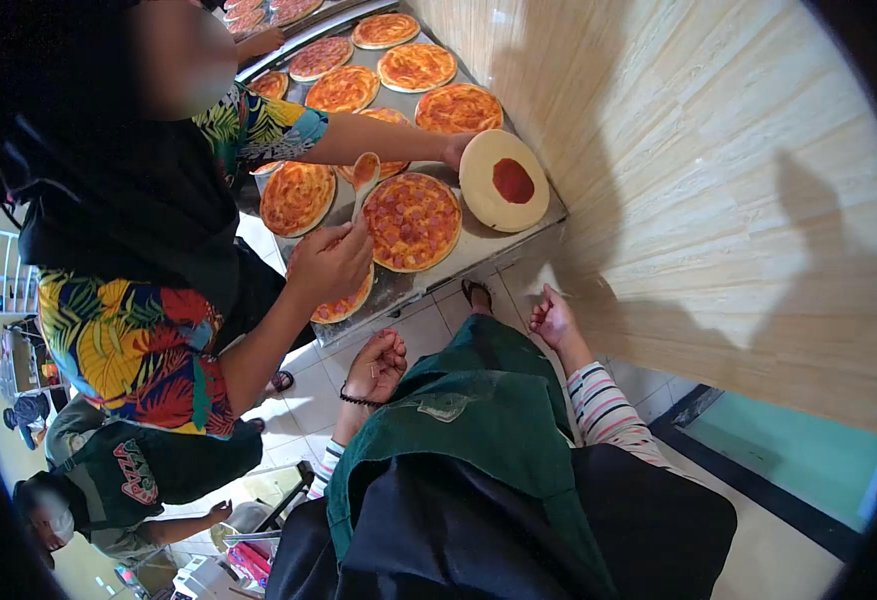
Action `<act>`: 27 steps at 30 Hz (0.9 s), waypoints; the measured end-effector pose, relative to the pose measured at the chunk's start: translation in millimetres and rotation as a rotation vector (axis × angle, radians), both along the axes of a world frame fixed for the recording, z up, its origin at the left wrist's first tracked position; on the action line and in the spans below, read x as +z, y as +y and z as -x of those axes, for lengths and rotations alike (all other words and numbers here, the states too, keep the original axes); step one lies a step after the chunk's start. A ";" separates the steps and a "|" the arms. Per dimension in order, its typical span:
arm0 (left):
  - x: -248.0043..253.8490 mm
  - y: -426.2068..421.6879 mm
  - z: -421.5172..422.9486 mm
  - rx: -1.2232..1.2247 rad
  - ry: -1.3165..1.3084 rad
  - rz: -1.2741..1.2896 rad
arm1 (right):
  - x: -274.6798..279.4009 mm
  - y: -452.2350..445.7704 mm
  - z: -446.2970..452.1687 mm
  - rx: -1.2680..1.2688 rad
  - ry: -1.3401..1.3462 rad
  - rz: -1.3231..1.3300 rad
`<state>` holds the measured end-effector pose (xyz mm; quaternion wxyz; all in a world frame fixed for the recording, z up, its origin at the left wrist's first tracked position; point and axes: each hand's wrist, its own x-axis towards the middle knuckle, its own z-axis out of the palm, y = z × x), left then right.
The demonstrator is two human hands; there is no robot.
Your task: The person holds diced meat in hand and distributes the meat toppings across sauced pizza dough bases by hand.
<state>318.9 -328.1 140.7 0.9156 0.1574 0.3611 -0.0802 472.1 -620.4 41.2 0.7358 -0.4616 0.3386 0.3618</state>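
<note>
My left hand [377, 368], with a dark beaded bracelet [359, 401] at the wrist, is loosely closed in front of my green apron [459, 425]. I see nothing in its curled fingers. My right hand [556, 318] is also closed and appears to hold nothing, near the wood-patterned wall [719, 200]. Both hands are apart from the metal table [409, 290]. On it, a pizza with diced topping [413, 222] lies closest to me. A co-worker holds a sauce spoon [366, 175] and touches a pale pizza base [481, 205] with a red sauce patch [514, 181].
Several sauced pizzas [417, 67] cover the table farther back. The co-worker in a patterned shirt [129, 340] stands close on my left. Another person in a green apron [169, 470] is at lower left. Tiled floor [309, 400] shows below; a teal panel [779, 450] is at right.
</note>
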 end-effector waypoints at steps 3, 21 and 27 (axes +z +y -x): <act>-9.4 3.8 -12.6 -0.053 -0.054 0.015 | -22.3 -1.7 -9.3 -0.093 0.025 0.045; -101.6 -0.2 -93.0 0.193 0.071 -0.167 | -144.0 136.0 -243.4 -0.006 -0.209 -0.008; -135.5 -15.3 -126.7 0.274 -0.011 -0.290 | -325.0 148.7 -303.0 0.308 -1.137 0.165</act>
